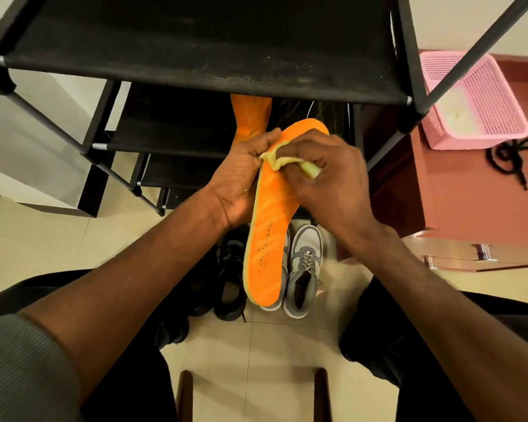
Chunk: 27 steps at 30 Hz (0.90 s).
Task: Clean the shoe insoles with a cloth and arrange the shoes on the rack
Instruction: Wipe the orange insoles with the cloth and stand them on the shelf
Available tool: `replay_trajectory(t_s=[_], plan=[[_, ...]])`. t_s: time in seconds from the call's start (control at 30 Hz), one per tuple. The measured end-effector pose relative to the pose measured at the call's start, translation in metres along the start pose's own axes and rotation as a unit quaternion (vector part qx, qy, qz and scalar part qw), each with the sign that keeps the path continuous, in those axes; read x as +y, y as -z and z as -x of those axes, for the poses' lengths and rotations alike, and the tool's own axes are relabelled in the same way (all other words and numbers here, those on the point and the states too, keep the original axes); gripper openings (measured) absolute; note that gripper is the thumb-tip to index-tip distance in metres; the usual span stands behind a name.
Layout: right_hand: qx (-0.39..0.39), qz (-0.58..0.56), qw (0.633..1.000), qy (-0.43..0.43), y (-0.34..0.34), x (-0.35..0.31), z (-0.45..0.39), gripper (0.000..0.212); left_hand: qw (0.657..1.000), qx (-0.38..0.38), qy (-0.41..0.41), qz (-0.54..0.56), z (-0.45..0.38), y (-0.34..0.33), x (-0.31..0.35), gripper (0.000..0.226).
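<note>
- Left hand [237,178] grips orange insole [270,226] at mid-frame, fingers curled round its edge.
- Right hand [326,175] pinches yellow cloth [282,161] against insole's upper part.
- Grey shoes [304,269] & black shoes [229,278] on floor below; 2nd insole [250,117] on rack [195,41] shelf.

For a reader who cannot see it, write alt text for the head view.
The left hand holds an orange insole while the right hand rubs it with a yellow cloth. Below, grey sneakers and black shoes sit on the floor before a black shoe rack holding a second insole.
</note>
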State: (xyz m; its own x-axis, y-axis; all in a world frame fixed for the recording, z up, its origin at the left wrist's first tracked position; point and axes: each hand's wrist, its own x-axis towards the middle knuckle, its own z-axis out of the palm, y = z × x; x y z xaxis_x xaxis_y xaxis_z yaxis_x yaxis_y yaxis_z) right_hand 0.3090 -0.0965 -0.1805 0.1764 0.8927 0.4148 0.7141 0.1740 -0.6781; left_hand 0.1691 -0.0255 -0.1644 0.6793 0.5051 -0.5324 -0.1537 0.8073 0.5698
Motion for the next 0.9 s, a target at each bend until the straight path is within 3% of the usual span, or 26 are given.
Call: replay_trajectory(t_s=[0.07,0.17,0.3,0.43,0.57,0.7,0.83,0.9], plan=[[0.009,0.005,1.0,-0.018,0.001,0.002,-0.003,0.02,1.0,0.003,-0.012,-0.011,0.001,-0.002,0.0,0.036],[-0.038,-0.055,0.997,0.039,0.001,-0.002,-0.001,0.018,1.0,0.01,-0.007,-0.001,0.0,-0.002,0.002,0.043],[0.028,-0.035,0.998,-0.041,0.002,0.003,-0.004,0.02,1.0,0.002,-0.008,-0.027,0.002,-0.005,0.002,0.039],[-0.032,-0.059,0.997,0.038,-0.001,-0.003,0.001,0.019,1.0,0.011,-0.003,0.0,-0.001,0.0,0.001,0.039],[0.01,-0.04,0.999,-0.019,0.001,0.0,-0.003,0.019,1.0,0.008,-0.008,-0.009,-0.001,-0.002,-0.001,0.041],[-0.046,-0.079,0.995,0.042,-0.001,-0.006,0.0,0.019,1.0,0.013,0.006,0.001,-0.001,0.001,0.0,0.037],[0.035,-0.028,0.996,-0.074,0.003,0.004,-0.005,0.02,1.0,0.005,0.005,-0.027,0.002,-0.004,0.0,0.042],[0.023,-0.031,0.998,-0.056,0.002,0.001,-0.003,0.02,1.0,0.016,-0.004,-0.021,0.003,-0.006,0.0,0.044]])
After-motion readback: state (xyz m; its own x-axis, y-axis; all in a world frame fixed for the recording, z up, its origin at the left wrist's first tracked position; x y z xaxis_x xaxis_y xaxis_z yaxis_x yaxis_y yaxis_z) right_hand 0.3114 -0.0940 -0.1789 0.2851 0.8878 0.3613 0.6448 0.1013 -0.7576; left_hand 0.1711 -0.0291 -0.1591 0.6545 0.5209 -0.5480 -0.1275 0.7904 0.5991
